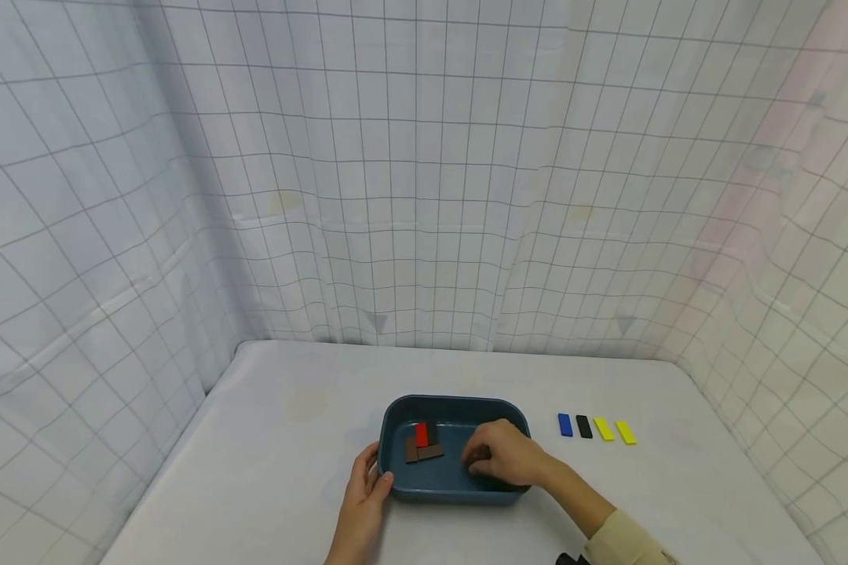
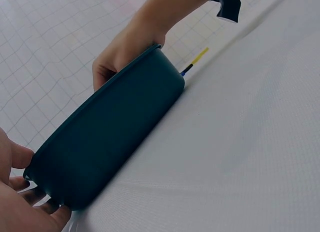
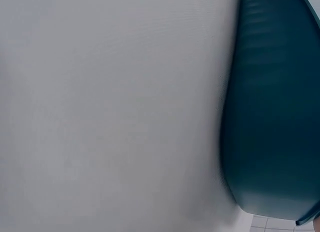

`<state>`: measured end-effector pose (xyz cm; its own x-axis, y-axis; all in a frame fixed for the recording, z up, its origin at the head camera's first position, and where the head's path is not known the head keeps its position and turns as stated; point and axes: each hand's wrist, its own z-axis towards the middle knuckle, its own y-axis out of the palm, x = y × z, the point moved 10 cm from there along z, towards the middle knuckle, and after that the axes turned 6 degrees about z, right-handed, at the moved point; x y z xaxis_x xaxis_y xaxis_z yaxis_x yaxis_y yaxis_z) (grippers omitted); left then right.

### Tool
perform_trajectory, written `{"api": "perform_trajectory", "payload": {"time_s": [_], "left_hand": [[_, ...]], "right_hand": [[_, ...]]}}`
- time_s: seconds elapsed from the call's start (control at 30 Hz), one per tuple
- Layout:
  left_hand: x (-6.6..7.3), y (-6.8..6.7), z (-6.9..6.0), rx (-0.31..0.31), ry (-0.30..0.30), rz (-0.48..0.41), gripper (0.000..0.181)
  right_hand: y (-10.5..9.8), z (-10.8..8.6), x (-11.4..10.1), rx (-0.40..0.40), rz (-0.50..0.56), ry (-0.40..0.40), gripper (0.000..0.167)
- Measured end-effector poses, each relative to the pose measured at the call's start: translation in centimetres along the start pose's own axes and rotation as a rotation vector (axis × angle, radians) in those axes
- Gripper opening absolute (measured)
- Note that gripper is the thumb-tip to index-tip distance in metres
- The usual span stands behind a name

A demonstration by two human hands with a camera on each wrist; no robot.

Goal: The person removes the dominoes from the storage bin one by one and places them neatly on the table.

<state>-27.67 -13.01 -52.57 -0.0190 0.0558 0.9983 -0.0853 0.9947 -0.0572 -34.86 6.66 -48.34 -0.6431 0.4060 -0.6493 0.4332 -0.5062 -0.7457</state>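
Note:
A dark teal bin [image 1: 452,497] stands on the white table, and my left hand [image 1: 362,498] grips its left end, thumb by the near corner. The left wrist view shows that hand [image 2: 22,202] with fingertips against the outer wall of the bin [image 2: 110,127]. Inside the bin at the right, my right hand [image 1: 506,453] reaches down with bent fingers; whether they hold anything is hidden. A red block [image 1: 421,435], a dark block [image 1: 433,433] and two brown blocks [image 1: 411,450] [image 1: 430,452] lie together in its left half. The bin's outer wall [image 3: 275,117] fills the right wrist view's right side.
Right of the bin, a blue block [image 1: 565,425], a black block [image 1: 584,427] and two yellow blocks [image 1: 604,429] [image 1: 626,433] lie in a row on the table [image 1: 290,439]. White cloth with a grid pattern [image 1: 424,196] hangs behind and at both sides.

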Motion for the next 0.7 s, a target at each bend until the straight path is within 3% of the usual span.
{"api": "perform_trajectory", "payload": {"time_s": [0.23,0.7], "left_hand": [[0.0,0.0,-0.1,0.003,0.003,0.007,0.055],[-0.2,0.1,-0.1,0.012,-0.012,-0.004,0.055]], "right_hand": [[-1.7,-0.3,0.0,0.147,0.079,-0.051,0.014],[-4.2,-1.8,0.8,0.459,0.162,-0.023,0.014]]}}
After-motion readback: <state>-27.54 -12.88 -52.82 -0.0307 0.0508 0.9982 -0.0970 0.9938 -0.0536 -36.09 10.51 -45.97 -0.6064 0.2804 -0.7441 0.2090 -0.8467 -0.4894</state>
